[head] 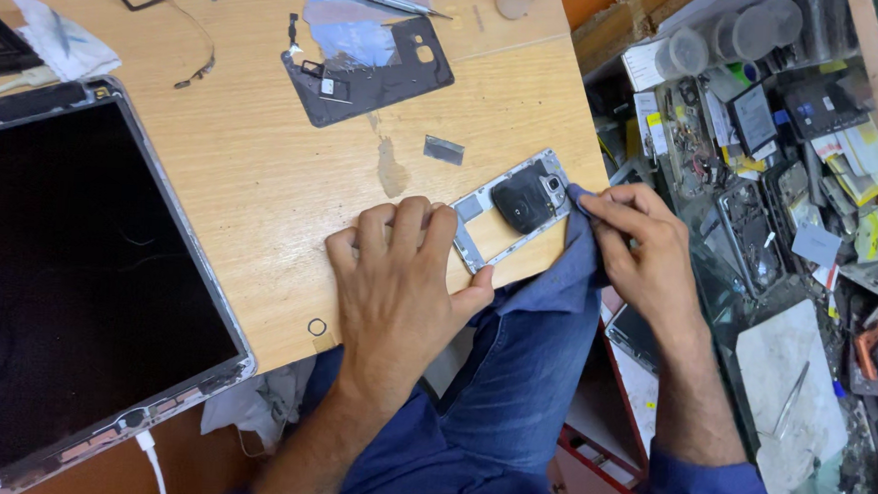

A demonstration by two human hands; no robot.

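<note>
Left hand (pixel 397 275) lies flat, fingers together, pressing the silver metal phone mid-frame with black camera module (pixel 513 206) down at the front edge of the light wooden surface (pixel 263 168). Right hand (pixel 645 238) has fingers pinched on blue cloth (pixel 579 246), touching the frame's camera end. A large dark tablet with cracked edges (pixel 77 278) sits left; a black plastic phone back cover (pixel 368 68) lies farther back.

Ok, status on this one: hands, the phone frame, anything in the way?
Left hand flat on phone frame. Right hand pinching blue cloth at its camera end. Frame overhangs the table edge; nothing blocking.
</note>
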